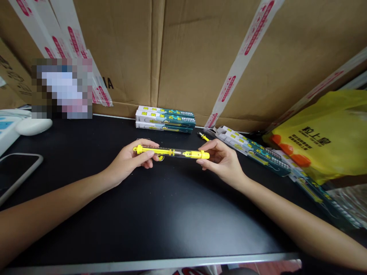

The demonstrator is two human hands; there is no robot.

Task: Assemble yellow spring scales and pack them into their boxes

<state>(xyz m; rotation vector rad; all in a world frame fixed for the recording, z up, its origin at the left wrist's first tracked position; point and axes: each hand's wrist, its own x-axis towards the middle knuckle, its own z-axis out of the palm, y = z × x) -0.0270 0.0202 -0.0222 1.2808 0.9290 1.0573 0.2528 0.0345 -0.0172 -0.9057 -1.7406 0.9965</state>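
Yellow-capped, the clear tube [172, 152] is unboxed and level over the black table [172, 214]. The left hand [134, 158] grips its 9 o'clock end and the right hand [222, 160] pinches the 3 o'clock cap. At 12 o'clock lie stacked boxes [164, 119], at 2 loose boxes [252, 151].

The tubular spring scale [172, 152] is a slim clear tube with yellow caps at both ends and yellow fittings inside; a small hook possibly hangs near its left end. It lies level, left to right, its ends pinched by the left hand [133, 160] and the right hand [225, 162].
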